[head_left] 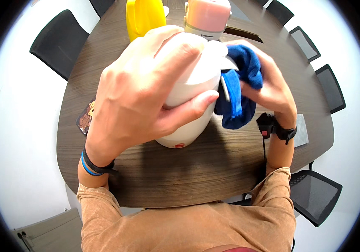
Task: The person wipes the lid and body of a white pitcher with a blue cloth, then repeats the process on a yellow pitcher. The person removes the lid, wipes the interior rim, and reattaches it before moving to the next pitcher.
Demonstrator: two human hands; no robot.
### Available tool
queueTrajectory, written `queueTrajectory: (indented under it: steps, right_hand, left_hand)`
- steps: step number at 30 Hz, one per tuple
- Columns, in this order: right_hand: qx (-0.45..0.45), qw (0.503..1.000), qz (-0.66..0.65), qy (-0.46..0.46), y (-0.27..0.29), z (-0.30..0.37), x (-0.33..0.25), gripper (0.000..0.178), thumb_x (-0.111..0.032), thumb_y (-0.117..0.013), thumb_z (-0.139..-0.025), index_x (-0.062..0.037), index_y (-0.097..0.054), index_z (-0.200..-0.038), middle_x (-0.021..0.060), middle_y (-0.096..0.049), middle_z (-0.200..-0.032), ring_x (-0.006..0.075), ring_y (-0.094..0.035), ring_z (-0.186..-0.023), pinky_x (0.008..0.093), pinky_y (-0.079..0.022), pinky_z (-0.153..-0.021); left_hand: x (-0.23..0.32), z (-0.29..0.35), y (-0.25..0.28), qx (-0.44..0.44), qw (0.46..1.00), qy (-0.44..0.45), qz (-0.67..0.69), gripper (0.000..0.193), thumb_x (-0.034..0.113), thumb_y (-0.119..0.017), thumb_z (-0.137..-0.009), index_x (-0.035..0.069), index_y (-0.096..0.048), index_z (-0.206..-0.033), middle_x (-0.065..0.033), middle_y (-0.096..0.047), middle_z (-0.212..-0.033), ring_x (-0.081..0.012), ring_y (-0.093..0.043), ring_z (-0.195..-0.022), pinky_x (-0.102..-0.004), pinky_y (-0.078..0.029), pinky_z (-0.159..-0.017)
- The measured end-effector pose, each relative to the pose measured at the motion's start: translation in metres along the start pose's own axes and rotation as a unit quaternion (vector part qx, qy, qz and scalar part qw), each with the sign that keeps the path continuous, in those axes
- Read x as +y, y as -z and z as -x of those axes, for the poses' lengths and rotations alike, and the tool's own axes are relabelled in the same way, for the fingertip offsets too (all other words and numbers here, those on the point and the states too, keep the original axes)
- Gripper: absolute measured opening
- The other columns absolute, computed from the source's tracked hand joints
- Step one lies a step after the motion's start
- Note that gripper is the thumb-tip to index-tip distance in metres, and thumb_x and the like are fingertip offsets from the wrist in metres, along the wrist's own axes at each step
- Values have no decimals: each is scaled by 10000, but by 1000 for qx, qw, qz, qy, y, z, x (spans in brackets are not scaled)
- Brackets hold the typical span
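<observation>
A white rounded jug-like vessel (188, 94), perhaps a kettle, is in front of me over the table, with a small red mark low on its side. My left hand (142, 84) grips its upper left side, fingers over the top and thumb across the front. Bunched in my right hand (268, 80) is a blue cloth (239, 113), pressed against a handle-like white part on the vessel's right side. Some right-hand fingers are hidden behind the cloth and vessel.
Beyond the vessel stand a yellow jug (144, 19) and a pink-and-white lidded container (206, 19). A patterned phone-like item (86, 117) lies left; a grey flat item (302, 130) lies by my right wrist. Chairs (60, 42) surround the dark wooden table (167, 180).
</observation>
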State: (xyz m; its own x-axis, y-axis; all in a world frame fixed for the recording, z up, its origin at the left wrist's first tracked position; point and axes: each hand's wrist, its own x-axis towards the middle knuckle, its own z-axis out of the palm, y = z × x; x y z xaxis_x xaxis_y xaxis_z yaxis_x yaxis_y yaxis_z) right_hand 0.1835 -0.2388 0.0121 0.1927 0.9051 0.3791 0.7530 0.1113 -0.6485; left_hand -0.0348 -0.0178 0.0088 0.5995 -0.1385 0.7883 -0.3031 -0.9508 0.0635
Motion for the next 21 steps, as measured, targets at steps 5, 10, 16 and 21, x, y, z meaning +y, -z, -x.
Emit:
queueTrajectory:
  steps: [5, 10, 16, 21]
  right_hand:
    - [7, 995, 65, 78, 0, -21, -11, 577, -79, -867, -905, 21, -693, -1446, 139, -701, -1480, 258, -692, -1339, 385, -535, -1187]
    - [-30, 997, 70, 23, -3, -11, 3, 561, -95, -827, -889, 38, -681, -1414, 134, -697, -1394, 285, -703, -1255, 400, -560, -1129]
    - [-134, 983, 99, -79, 2, -9, 2, 626, -103, -831, -885, 38, -639, -1464, 183, -700, -1422, 351, -698, -1297, 428, -557, -1162]
    - [7, 990, 121, 71, -9, -8, 3, 560, -68, -866, -857, 3, -693, -1385, 175, -743, -1300, 369, -731, -1202, 441, -593, -1093]
  left_hand:
    - [1, 2, 2, -6, 1000, 8, 1, 585, 380, -887, -943, 87, -715, -1419, -230, -750, -1402, -419, -786, -1211, -477, -663, -1013]
    - [-1, 2, -2, 1, 1000, -1, 1, 588, 400, -888, -947, 92, -719, -1419, -232, -744, -1420, -413, -792, -1205, -469, -673, -1007]
    - [-1, 3, 0, -6, 1000, 9, 7, 596, 411, -890, -945, 89, -719, -1417, -239, -740, -1431, -426, -793, -1209, -475, -674, -1006]
    - [-2, 3, 1, -2, 1000, 2, 6, 602, 418, -884, -948, 93, -716, -1426, -237, -743, -1420, -421, -791, -1207, -478, -672, -1009]
